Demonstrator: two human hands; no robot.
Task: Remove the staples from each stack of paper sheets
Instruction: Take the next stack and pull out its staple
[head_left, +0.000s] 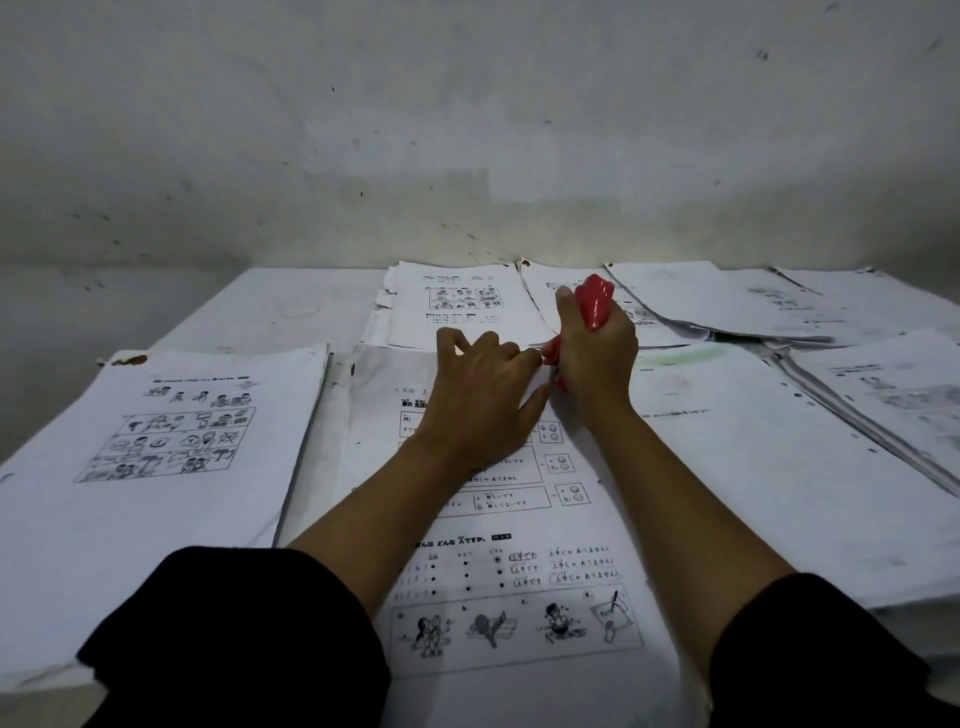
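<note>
The stack of paper (498, 519) in the middle of the counter (270, 306) is light, thin and floppy; its sheets will likely slide over one another and tear at the corner if pulled hard, so it is best pinned flat close to the stapled corner rather than lifted. The staple itself is too small and too hidden to make out, but it probably sits at the top right corner of this stack, where both hands meet.

The left hand (480, 395) lies on top of the stack with its palm down and fingers loosely spread and bent, its fingertips pressing the paper just beside that corner. The right hand (597, 358) is wrapped tightly round a red staple remover (597, 301), held upright, with the working end pointing down between the two hands and touching or nearly touching the paper; which, I cannot tell. The tool is hard plastic and looks easy to grip.

The stack runs from under the left hand back towards the person, beneath both forearms. More stacks lie well to the left of the left hand, beyond both hands, and to the right of the right hand.
</note>
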